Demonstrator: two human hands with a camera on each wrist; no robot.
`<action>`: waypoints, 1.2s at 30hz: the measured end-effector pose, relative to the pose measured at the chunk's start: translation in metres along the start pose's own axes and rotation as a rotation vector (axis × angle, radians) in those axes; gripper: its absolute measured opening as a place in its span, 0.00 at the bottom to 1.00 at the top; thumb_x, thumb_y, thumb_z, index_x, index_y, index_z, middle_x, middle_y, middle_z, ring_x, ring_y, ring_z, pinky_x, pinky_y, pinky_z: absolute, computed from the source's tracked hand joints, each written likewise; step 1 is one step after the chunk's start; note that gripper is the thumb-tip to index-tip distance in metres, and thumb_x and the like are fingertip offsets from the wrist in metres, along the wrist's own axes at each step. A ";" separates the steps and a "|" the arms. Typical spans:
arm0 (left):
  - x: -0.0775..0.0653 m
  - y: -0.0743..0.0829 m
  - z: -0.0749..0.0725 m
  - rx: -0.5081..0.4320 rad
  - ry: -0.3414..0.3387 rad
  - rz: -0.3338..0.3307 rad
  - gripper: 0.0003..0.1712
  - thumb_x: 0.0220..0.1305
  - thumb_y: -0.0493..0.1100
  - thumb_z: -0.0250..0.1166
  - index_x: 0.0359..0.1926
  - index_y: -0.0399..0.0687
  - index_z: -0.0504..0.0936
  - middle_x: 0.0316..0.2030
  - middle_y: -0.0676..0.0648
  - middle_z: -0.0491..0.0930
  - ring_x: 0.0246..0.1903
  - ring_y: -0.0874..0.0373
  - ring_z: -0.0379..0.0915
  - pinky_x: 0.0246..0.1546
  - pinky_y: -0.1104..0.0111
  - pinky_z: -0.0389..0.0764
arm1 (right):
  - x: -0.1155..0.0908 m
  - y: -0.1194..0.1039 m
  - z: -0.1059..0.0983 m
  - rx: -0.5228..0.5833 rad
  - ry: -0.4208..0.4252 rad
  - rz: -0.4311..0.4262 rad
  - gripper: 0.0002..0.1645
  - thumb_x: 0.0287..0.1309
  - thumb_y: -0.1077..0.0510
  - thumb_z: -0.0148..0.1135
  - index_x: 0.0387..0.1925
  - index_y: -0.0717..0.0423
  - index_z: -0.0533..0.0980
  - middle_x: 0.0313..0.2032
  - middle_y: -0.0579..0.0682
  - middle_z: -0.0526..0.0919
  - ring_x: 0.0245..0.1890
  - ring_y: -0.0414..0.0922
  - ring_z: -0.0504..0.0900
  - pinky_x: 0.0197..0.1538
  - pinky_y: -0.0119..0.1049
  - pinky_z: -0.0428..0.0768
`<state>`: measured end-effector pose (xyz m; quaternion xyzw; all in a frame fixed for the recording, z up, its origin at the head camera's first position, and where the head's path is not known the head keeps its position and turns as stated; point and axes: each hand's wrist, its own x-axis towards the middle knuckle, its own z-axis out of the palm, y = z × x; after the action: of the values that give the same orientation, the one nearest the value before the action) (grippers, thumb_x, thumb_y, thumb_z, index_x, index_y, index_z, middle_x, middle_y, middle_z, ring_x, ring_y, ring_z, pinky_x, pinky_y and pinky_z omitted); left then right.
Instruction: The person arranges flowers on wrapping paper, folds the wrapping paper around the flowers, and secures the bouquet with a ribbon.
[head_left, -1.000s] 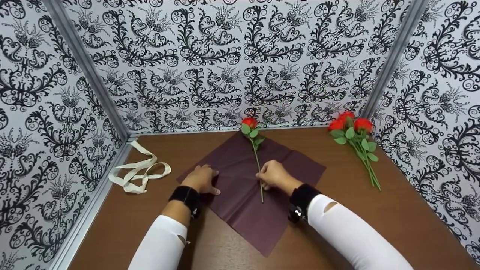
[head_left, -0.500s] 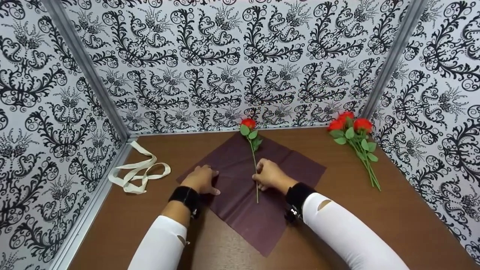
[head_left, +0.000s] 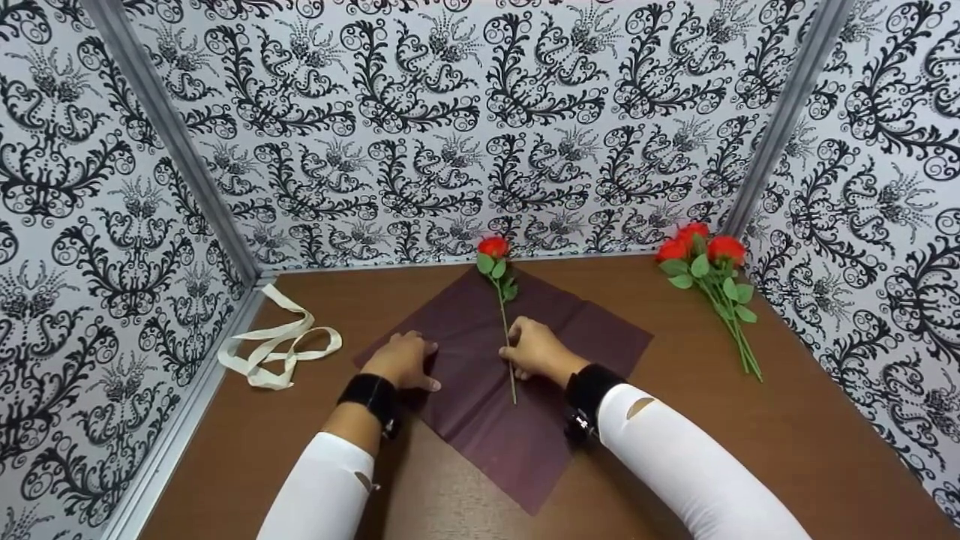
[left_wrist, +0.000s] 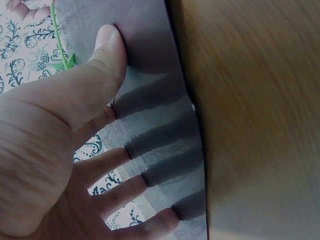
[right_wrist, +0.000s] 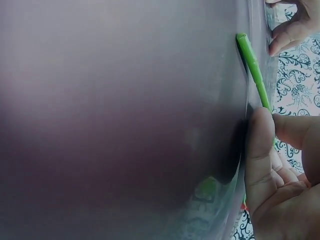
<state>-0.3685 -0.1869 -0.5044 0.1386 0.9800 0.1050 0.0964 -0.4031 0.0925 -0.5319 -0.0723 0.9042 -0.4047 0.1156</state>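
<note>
Rose (head_left: 501,300) lies lengthwise over the dark paper (head_left: 469,394), its red bloom at 12 o'clock, reaching past the sheet's far corner, and its stem running down to about 6 o'clock, ending well inside the near corner. Taking the paper's middle as the dial's centre, the right grip (head_left: 541,351) comes from the 3 o'clock side and pinches the lower half of the stem between thumb and fingers; in the right wrist view the cut end juts out beyond the thumb. The left grip (head_left: 401,361) rests on the sheet near its 9 o'clock corner, holding nothing, its fingers spread and its thumb extended over the paper, as the left wrist view shows. Both wrists wear black bands, with white sleeves (head_left: 319,487) behind them. Paper and rose are on the brown worktop (head_left: 757,450). Well apart at 2 o'clock lies a bunch (head_left: 700,266) of red roses, blooms toward 11 and stems toward 5. Between 9 and 10 o'clock lies a cream ribbon (head_left: 271,380) in loose loops. Patterned walls (head_left: 450,172) stand around the worktop.
</note>
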 end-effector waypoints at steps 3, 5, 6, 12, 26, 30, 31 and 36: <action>0.000 0.000 0.000 0.000 0.000 0.002 0.48 0.54 0.60 0.82 0.73 0.52 0.78 0.75 0.34 0.68 0.76 0.28 0.59 0.72 0.39 0.70 | -0.002 0.000 -0.001 0.015 -0.006 0.011 0.19 0.69 0.53 0.70 0.52 0.58 0.73 0.24 0.56 0.84 0.16 0.45 0.85 0.21 0.39 0.85; 0.000 0.000 0.001 0.000 0.000 0.003 0.47 0.54 0.60 0.82 0.73 0.53 0.78 0.75 0.35 0.69 0.76 0.29 0.60 0.73 0.40 0.70 | -0.004 0.000 -0.002 0.034 -0.011 0.014 0.20 0.70 0.51 0.69 0.52 0.58 0.73 0.25 0.56 0.84 0.16 0.45 0.84 0.21 0.39 0.85; 0.000 0.000 0.001 0.001 0.001 0.005 0.47 0.54 0.60 0.82 0.73 0.53 0.78 0.75 0.35 0.69 0.75 0.30 0.61 0.72 0.40 0.70 | -0.005 0.000 -0.003 0.043 -0.011 0.015 0.20 0.70 0.51 0.69 0.52 0.58 0.73 0.25 0.56 0.84 0.16 0.45 0.84 0.21 0.40 0.85; 0.000 0.000 0.001 0.009 -0.004 0.010 0.48 0.54 0.61 0.82 0.74 0.53 0.77 0.74 0.35 0.69 0.74 0.32 0.63 0.72 0.41 0.71 | -0.009 0.009 -0.021 0.059 0.036 0.019 0.17 0.70 0.49 0.68 0.44 0.59 0.76 0.23 0.57 0.86 0.13 0.44 0.83 0.20 0.39 0.84; 0.001 0.000 0.000 0.015 -0.015 0.013 0.48 0.56 0.60 0.81 0.75 0.51 0.75 0.77 0.33 0.66 0.77 0.24 0.56 0.74 0.37 0.66 | -0.041 0.109 -0.165 -0.197 0.269 0.004 0.20 0.71 0.49 0.64 0.45 0.64 0.82 0.39 0.62 0.88 0.32 0.53 0.88 0.38 0.45 0.88; 0.001 0.000 0.000 0.006 -0.008 0.017 0.48 0.55 0.59 0.81 0.74 0.50 0.76 0.76 0.33 0.67 0.77 0.24 0.56 0.74 0.38 0.67 | -0.054 0.142 -0.203 -0.260 0.352 0.005 0.23 0.72 0.50 0.62 0.49 0.68 0.82 0.47 0.69 0.87 0.44 0.63 0.86 0.51 0.59 0.84; 0.001 0.000 0.000 0.003 -0.007 0.015 0.48 0.55 0.59 0.82 0.74 0.50 0.76 0.76 0.33 0.67 0.77 0.25 0.57 0.74 0.38 0.67 | -0.056 0.150 -0.210 -0.260 0.370 0.010 0.23 0.72 0.50 0.61 0.49 0.69 0.82 0.48 0.71 0.87 0.46 0.66 0.86 0.54 0.62 0.83; 0.002 -0.001 0.002 -0.002 0.003 0.011 0.48 0.54 0.60 0.82 0.73 0.51 0.77 0.76 0.34 0.68 0.76 0.26 0.58 0.74 0.39 0.68 | -0.070 0.188 -0.237 -0.301 0.483 0.087 0.23 0.71 0.50 0.60 0.48 0.69 0.82 0.49 0.74 0.86 0.48 0.73 0.84 0.54 0.67 0.80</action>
<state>-0.3706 -0.1867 -0.5066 0.1438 0.9793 0.1068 0.0946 -0.4062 0.4021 -0.5090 0.0489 0.9577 -0.2663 -0.0979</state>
